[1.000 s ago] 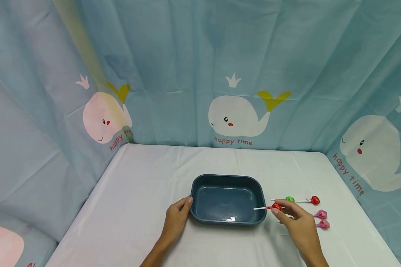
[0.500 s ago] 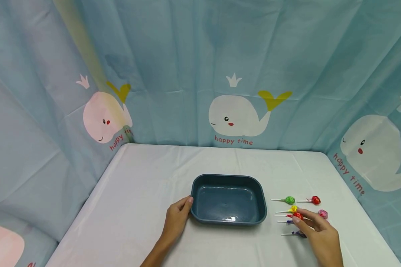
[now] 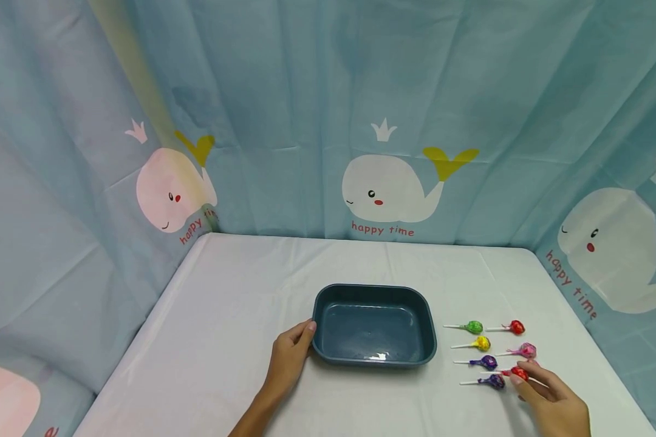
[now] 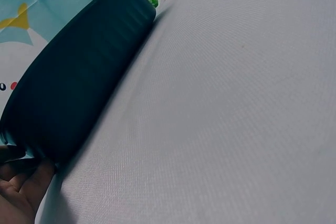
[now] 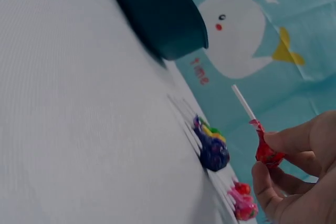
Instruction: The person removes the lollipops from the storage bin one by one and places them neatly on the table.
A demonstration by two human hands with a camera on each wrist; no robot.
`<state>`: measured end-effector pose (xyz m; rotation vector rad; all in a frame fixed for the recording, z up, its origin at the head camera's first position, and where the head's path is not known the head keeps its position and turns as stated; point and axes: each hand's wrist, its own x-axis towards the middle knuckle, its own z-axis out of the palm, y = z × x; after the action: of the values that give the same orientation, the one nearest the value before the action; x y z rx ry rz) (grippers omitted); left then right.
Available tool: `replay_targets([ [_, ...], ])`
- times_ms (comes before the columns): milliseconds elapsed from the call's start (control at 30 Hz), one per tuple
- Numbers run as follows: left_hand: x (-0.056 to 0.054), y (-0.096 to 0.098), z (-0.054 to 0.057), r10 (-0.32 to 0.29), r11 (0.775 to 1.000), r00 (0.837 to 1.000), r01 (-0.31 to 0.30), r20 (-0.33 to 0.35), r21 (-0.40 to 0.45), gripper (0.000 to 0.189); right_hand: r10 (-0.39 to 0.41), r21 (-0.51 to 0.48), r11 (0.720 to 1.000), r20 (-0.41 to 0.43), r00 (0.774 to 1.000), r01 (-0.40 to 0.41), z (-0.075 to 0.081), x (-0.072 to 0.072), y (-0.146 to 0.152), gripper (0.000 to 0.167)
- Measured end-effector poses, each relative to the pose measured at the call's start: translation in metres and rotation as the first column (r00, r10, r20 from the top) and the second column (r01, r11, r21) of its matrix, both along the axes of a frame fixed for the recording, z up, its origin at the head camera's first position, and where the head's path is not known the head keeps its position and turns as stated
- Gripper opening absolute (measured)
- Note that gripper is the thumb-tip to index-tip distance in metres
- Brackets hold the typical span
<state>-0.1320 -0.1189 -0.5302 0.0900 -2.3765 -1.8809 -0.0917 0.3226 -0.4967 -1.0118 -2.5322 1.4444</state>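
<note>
At the left end of a dark blue plastic box (image 3: 369,331), my left hand (image 3: 290,357) grips the rim, thumb on top; its other fingers are partly hidden. The left wrist view shows the box's outer side (image 4: 84,66) beside that hand. My right hand (image 3: 553,399) pinches a red lollipop (image 5: 269,153) by its wrapped head, the white stick pointing left toward the box, raised above the table. Below and around it lie a dark purple lollipop (image 3: 492,382), another purple lollipop (image 3: 489,362) and a pink lollipop (image 3: 526,350). A second pink one is mostly hidden behind the right hand.
Farther back on the white-covered table (image 3: 240,285) lie a green lollipop (image 3: 474,328), a yellow lollipop (image 3: 482,343) and another red lollipop (image 3: 517,328). A blue curtain (image 3: 284,121) with printed whales surrounds the table's back and sides.
My right hand has carried the red lollipop away from the box's right edge, rightward and toward me, uncovering the yellow and purple lollipops. My left hand stays at the box, which has not moved.
</note>
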Motion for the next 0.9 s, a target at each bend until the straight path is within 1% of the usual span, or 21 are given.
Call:
replay_targets([
  [133,0.001,0.000,0.000,0.006,1.000,1.000,-0.006,0.000,-0.016,0.053,-0.049,-0.045,0.998,-0.002,0.999,0.048,-0.006,0.002,0.013,0.054],
  [167,0.001,0.000,0.000,0.006,1.000,1.000,-0.006,0.000,-0.016,0.053,-0.061,-0.047,0.997,0.003,0.998,0.061,-0.007,0.002,0.016,0.054],
  [267,0.001,0.000,-0.001,-0.001,1.000,1.000,0.001,-0.001,-0.001,0.053,-0.062,-0.032,0.998,0.029,0.998,0.063,-0.010,0.004,0.026,0.055],
  [400,0.001,0.000,-0.001,-0.005,1.000,1.000,0.005,-0.002,0.012,0.053,-0.041,0.026,0.999,0.087,0.995,0.038,-0.015,0.006,0.037,0.056],
  [467,0.000,0.000,-0.001,-0.004,1.000,1.000,0.004,-0.001,0.012,0.053,-0.030,0.052,0.998,0.102,0.994,0.025,-0.018,0.006,0.042,0.055],
  [667,0.001,0.000,0.001,0.007,1.000,1.000,-0.007,0.005,0.001,0.053,-0.002,0.092,0.996,0.093,0.996,-0.007,-0.027,0.005,0.053,0.051],
  [800,0.002,0.001,0.002,0.011,1.000,1.000,-0.011,0.008,-0.002,0.053,0.005,0.144,0.989,0.083,0.997,-0.017,-0.026,0.006,0.053,0.049],
  [900,0.002,0.001,0.002,0.012,1.000,1.000,-0.012,0.007,-0.002,0.052,0.013,0.152,0.988,0.098,0.995,-0.028,-0.025,0.006,0.051,0.049],
])
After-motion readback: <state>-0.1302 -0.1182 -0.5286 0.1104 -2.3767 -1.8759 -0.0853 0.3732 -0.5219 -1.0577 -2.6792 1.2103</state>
